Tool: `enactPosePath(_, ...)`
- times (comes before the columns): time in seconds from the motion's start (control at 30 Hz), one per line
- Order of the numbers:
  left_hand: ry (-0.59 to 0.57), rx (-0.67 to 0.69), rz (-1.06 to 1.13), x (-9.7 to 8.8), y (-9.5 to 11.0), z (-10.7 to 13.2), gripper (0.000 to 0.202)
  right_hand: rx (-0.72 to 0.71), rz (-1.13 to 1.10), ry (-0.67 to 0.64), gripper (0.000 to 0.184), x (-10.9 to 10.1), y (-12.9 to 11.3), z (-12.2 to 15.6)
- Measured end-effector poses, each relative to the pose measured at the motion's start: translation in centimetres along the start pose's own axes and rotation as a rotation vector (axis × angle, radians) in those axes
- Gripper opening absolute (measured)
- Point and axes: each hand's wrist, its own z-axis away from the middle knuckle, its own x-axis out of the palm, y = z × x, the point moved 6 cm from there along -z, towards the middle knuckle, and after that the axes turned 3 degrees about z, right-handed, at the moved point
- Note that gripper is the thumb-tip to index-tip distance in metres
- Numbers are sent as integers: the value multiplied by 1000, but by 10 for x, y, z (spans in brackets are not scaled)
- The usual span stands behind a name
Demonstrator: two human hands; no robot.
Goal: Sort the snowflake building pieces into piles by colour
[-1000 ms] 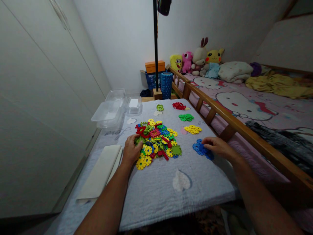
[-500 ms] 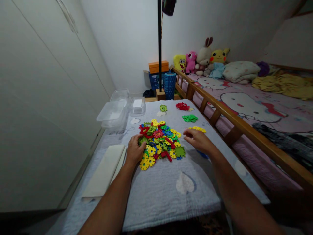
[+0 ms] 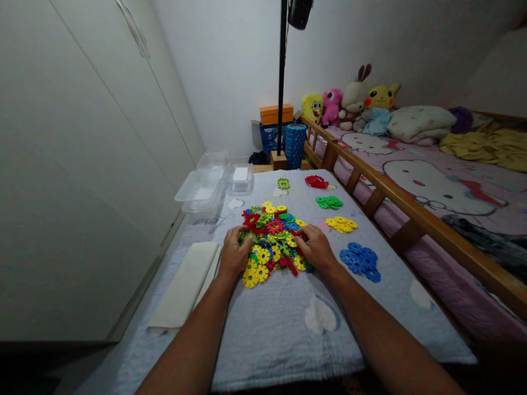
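A mixed pile of plastic interlocking pieces [image 3: 269,255], notched discs, square frames and sticks in red, yellow, green and blue, lies between my hands. My left hand [image 3: 234,256] rests curved against the pile's left edge, thumb apart from the fingers, beside green pieces. On the opposite side, my right hand [image 3: 318,249] touches the pile near a red stick and a yellow disc, its thumb and fingers apart. Sorted groups lie to the right: blue discs [image 3: 360,259], yellow discs [image 3: 341,224], green discs [image 3: 329,202] and red pieces [image 3: 316,181]. A light green square piece [image 3: 284,183] lies farther back.
Clear plastic containers [image 3: 200,185] stand at the table's back left, with a smaller box [image 3: 241,175] beside them. A folded cream-coloured item [image 3: 185,285] lies left of my left arm. The wooden bed rail [image 3: 370,170] runs along the right side.
My right hand has moved left from beside the yellow discs to the pile's right edge, uncovering the blue discs. My left hand stays at the pile. The view has shifted slightly.
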Motion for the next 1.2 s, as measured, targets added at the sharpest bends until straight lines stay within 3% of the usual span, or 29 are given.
enactPosePath(0.13, 27, -27, 28, -2, -3, 0, 33, 94, -92, 130, 8, -10, 16, -4)
enactPosePath(0.33, 84, -148, 112, 3, -17, -5, 35, 245, -259, 165, 20, -10, 35, -3)
enactPosePath(0.57, -66, -381, 267, 10, -26, -34, 36, 322, -321, 169, 28, -5, 45, -1)
enactPosePath(0.7, 69, -266, 167, -3, -20, -60, 34, 370, -313, 181, 30, -5, 49, 0)
enactPosePath(0.83, 125, -160, 111, -5, -28, -69, 31, 351, -323, 166, 23, -3, 49, 0)
enactPosePath(0.97, 102, -136, 106, -1, -39, -66, 37, 355, -322, 156, 20, -1, 49, 2)
enactPosePath(1.1, 82, -58, -11, 3, -33, -64, 34, 428, -354, 175, 20, -3, 49, -2)
enactPosePath(1.2, 43, -32, -60, 8, -28, -65, 32, 471, -384, 132, 18, -8, 47, -20)
